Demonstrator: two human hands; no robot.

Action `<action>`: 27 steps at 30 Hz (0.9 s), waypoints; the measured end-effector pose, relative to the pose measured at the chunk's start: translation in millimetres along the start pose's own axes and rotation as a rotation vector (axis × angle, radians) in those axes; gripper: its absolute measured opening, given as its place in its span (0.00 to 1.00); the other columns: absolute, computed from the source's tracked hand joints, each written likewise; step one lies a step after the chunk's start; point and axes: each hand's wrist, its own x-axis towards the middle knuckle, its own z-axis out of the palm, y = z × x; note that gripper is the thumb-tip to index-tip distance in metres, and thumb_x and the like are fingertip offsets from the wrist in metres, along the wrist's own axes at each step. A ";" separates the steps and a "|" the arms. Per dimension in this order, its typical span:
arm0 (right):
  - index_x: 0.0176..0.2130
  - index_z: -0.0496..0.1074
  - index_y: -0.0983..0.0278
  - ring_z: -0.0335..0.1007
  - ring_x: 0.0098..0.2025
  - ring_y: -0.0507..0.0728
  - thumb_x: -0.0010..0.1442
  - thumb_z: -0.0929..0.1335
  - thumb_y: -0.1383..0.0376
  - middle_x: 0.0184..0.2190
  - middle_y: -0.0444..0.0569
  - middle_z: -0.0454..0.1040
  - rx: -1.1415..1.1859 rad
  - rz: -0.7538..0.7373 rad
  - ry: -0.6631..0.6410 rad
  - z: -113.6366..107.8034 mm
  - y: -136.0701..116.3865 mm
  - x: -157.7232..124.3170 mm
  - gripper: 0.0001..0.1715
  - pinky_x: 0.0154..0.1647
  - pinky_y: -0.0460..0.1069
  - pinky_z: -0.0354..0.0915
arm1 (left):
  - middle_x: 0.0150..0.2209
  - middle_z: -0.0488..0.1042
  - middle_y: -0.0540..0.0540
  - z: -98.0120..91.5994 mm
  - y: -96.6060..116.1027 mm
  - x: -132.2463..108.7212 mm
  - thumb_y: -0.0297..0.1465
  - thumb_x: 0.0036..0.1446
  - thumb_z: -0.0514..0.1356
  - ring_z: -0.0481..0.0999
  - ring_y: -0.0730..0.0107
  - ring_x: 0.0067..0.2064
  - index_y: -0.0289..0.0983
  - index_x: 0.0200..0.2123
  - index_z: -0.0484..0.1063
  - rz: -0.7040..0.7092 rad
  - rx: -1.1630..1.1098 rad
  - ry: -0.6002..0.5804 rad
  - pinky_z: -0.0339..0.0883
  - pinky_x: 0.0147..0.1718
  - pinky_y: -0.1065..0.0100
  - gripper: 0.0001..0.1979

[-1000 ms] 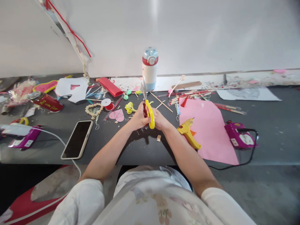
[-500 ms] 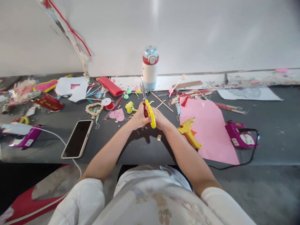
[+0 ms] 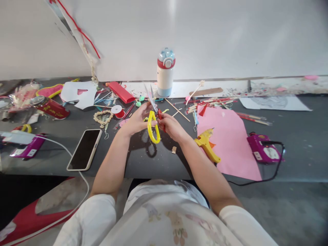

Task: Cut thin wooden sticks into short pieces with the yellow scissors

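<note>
My left hand [image 3: 137, 120] is closed on a pair of scissors [image 3: 150, 127] with yellow handles. Its blades point away from me and stand slightly apart. In my right hand [image 3: 174, 127] is a small red piece [image 3: 161, 118], pinched between the fingers and partly hidden by them; I cannot make out its kind. The two hands are apart, with the scissors' handles between them, above the dark grey table [image 3: 164, 164]. A small tan scrap [image 3: 174, 150] lies below my right hand.
Behind the hands stands a water bottle [image 3: 165, 77]. Left lie a phone [image 3: 85, 150], a thread spool [image 3: 117, 111] and a red can [image 3: 50, 107]. On the right, a yellow glue gun [image 3: 207, 145] rests on pink paper [image 3: 233, 147], beside a purple power strip [image 3: 263, 148] with a black cable.
My hands have moved apart, the left one shifting left. The scissors have come away from the right hand and tilted left, and their blades have parted. The red piece now shows in my right hand.
</note>
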 end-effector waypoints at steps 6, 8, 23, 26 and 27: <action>0.33 0.66 0.64 0.51 0.19 0.45 0.49 0.66 0.64 0.18 0.37 0.59 -0.072 -0.022 0.043 1.1 2.7 -2.1 0.09 0.21 0.44 0.47 | 0.58 0.63 0.37 -8.9 -0.9 -0.4 0.40 0.47 0.65 0.64 0.57 0.59 0.41 0.60 0.56 0.050 0.126 -0.004 0.66 0.52 0.59 0.38; 0.33 0.66 0.64 0.53 0.19 0.45 0.48 0.68 0.61 0.19 0.37 0.61 -0.049 -0.021 0.044 -0.9 4.4 -0.8 0.11 0.21 0.44 0.49 | 0.55 0.67 0.37 -8.6 -2.5 1.2 0.41 0.53 0.60 0.68 0.61 0.57 0.39 0.57 0.58 0.085 0.185 0.098 0.68 0.50 0.61 0.31; 0.28 0.60 0.64 0.45 0.17 0.42 0.44 0.73 0.53 0.18 0.35 0.54 -0.191 0.030 -0.079 1.5 12.6 3.5 0.24 0.17 0.43 0.44 | 0.33 0.73 0.46 2.9 6.7 0.2 0.36 0.64 0.46 0.71 0.69 0.38 0.37 0.35 0.67 0.247 0.894 0.396 0.63 0.39 0.69 0.13; 0.28 0.57 0.62 0.43 0.17 0.43 0.46 0.72 0.50 0.17 0.34 0.49 -0.180 0.043 -0.105 -1.1 14.9 5.6 0.25 0.17 0.43 0.43 | 0.32 0.72 0.46 3.9 4.8 -0.3 0.36 0.64 0.46 0.70 0.70 0.37 0.38 0.34 0.66 0.268 0.926 0.403 0.62 0.37 0.69 0.13; 0.28 0.57 0.62 0.44 0.18 0.43 0.46 0.72 0.49 0.18 0.34 0.49 -0.183 0.038 -0.115 -1.0 14.5 5.0 0.26 0.17 0.43 0.43 | 0.32 0.72 0.47 4.4 4.1 -0.5 0.36 0.64 0.46 0.70 0.70 0.36 0.38 0.34 0.66 0.272 0.934 0.406 0.62 0.37 0.69 0.13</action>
